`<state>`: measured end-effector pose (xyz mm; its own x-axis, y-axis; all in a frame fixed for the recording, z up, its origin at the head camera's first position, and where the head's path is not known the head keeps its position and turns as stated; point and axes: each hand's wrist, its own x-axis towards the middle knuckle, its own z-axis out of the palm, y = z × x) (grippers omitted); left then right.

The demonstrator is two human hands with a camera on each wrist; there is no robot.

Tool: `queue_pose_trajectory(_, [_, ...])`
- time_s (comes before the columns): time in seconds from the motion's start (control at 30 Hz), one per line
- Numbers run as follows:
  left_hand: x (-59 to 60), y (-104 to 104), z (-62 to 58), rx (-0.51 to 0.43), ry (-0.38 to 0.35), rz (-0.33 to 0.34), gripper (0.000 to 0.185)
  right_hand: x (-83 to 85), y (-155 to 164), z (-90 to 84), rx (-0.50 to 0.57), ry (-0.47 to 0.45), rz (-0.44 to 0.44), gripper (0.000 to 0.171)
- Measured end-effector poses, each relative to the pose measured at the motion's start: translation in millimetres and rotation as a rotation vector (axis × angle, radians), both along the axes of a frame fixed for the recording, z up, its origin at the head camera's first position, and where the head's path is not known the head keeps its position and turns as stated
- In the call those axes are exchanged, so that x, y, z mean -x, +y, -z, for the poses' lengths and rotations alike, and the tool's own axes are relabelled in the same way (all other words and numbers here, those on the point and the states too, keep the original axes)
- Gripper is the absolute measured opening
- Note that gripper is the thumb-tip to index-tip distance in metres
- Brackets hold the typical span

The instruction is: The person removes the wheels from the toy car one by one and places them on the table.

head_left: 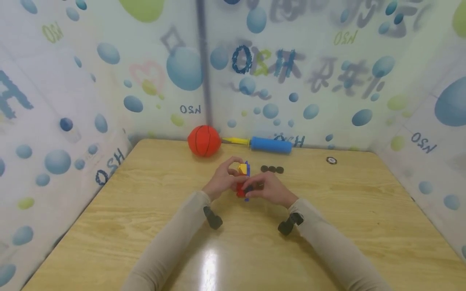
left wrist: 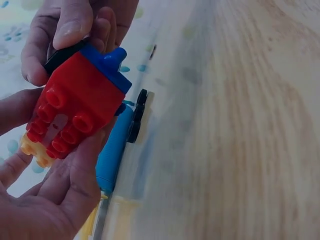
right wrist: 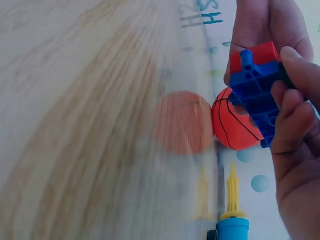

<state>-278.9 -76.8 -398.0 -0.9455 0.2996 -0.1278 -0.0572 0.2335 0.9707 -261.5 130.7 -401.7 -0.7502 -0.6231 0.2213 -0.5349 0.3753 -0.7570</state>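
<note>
A small toy car of building blocks is held up over the table between both hands. It has a red block [left wrist: 82,90] with studs, a yellow block [head_left: 242,167] at one end and a blue base [right wrist: 256,92] with short axle pegs. My left hand [head_left: 223,178] grips the red and yellow blocks, thumb on one side and fingers on the other. From the opposite side my right hand [head_left: 270,188] pinches a black wheel [left wrist: 64,56] between thumb and fingers, right at the edge of the blue base. Part of the wheel is hidden by the fingertips.
Three black wheels [head_left: 272,169] lie in a row just beyond the hands. Along the back edge rest a red ball [head_left: 204,141] and a blue pump [head_left: 271,144] with a yellow end. A small black-and-white disc [head_left: 331,160] lies at the back right. Patterned walls enclose the wooden table [head_left: 364,210].
</note>
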Motion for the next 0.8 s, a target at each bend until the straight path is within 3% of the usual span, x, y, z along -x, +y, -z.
queue_pose_trajectory(0.07, [-0.4, -4, 0.6, -0.006, -0.009, -0.016, 0.043, -1.0, 2, -2.3, 0.005, 0.031, 0.002, 0.019])
queue_pose_trajectory(0.17, [-0.3, -12, -3.9, 0.035, -0.007, -0.028, 0.045, 0.7, 9, -9.0, 0.02, 0.007, 0.031, 0.02])
queue_pose_trajectory(0.27, [3.5, -15, -15.0, 0.123, 0.069, 0.018, 0.048, 6.5, 18, -15.8, 0.059, -0.075, 0.084, 0.023])
queue_pose_trajectory(0.37, [9.0, -13, -26.3, 0.227, 0.17, 0.079, 0.049, 12.6, 25, -17.7, 0.065, -0.1, 0.1, 0.028])
queue_pose_trajectory(0.5, [9.4, -10, -29.0, 0.329, 0.267, 0.117, 0.05, 14.8, 31, -13.9, -0.007, -0.093, 0.089, 0.033])
queue_pose_trajectory(0.8, [5.8, -7, -22.4, 0.449, 0.349, 0.203, 0.053, 24.2, 51, -4.8, -0.214, 0.035, 0.117, 0.033])
